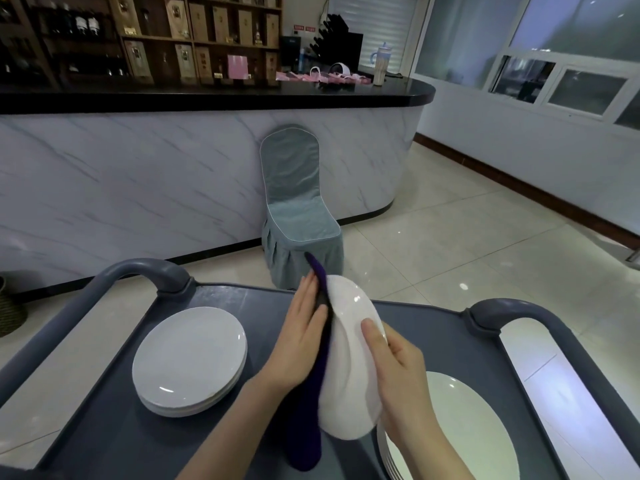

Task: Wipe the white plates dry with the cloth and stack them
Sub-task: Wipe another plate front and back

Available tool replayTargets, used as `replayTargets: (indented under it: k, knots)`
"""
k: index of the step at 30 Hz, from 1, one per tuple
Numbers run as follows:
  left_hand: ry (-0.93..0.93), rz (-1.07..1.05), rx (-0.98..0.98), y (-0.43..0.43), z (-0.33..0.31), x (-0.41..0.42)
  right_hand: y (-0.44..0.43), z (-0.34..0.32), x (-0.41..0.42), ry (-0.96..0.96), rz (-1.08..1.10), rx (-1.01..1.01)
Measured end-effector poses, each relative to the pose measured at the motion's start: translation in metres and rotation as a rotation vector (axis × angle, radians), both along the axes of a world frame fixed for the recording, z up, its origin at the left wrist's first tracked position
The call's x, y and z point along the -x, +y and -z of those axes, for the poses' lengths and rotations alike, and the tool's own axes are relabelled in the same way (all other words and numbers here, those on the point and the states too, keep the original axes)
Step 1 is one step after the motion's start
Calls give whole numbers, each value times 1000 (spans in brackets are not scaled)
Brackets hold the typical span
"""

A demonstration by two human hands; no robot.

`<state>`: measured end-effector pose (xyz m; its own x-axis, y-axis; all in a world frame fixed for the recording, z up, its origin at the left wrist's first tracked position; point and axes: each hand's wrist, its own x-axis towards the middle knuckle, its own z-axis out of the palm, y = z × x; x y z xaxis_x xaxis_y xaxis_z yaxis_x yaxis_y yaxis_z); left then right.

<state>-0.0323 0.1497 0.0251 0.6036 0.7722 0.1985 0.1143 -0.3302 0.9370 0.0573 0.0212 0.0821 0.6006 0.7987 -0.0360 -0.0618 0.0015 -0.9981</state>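
— Marble-fronted bar counter (207, 174), topped in black, is seen across the back of the head view, with wooden shelves (156, 36) of boxes behind it and a grey-covered chair (294, 202) set against it on the tiled floor (450, 237). What is shown in front?

— A grey service cart (114, 427) is shown, its curved handles (138, 268) raised at either side. A stack of white plates (188, 362) is seen lying on its left part. A second pile of plates (460, 427) is seen at the lower right, partly cut off by the frame edge.

— Where is the plate being wiped?

— One white plate (349, 375) is held on edge above the cart, between the two piles. It is gripped by the right hand (398, 362), the thumb laid on the face turned towards the camera. A dark purple cloth (311, 410) is pressed flat against the plate's other side by the left hand (298, 341), whose fingers are stretched straight and close together. The cloth's lower end is seen hanging towards the cart's deck; whether it touches cannot be told.
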Motion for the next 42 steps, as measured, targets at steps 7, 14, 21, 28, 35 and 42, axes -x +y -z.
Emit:
replayTargets:
  k: [7, 14, 21, 28, 35, 42]
  knots:
    - [-39, -150, 138, -43, 39, 22, 2, -6, -32, 388, 138, -106]
    - [36, -142, -47, -36, 26, 25, -1, 12, -26, 510, 70, -131]
    - [9, -151, 12, -35, 31, 35, 3, 5, -30, 519, 78, -132]
    - [142, -97, -347, -91, 34, 17, 16, 11, -13, 646, 138, -86]
    - [298, 63, -488, -51, -8, -1, 8, 22, 22, 533, 101, -36]
    - [175, 34, -160, -16, -8, 0, -1, 19, 19, 375, 99, 33]
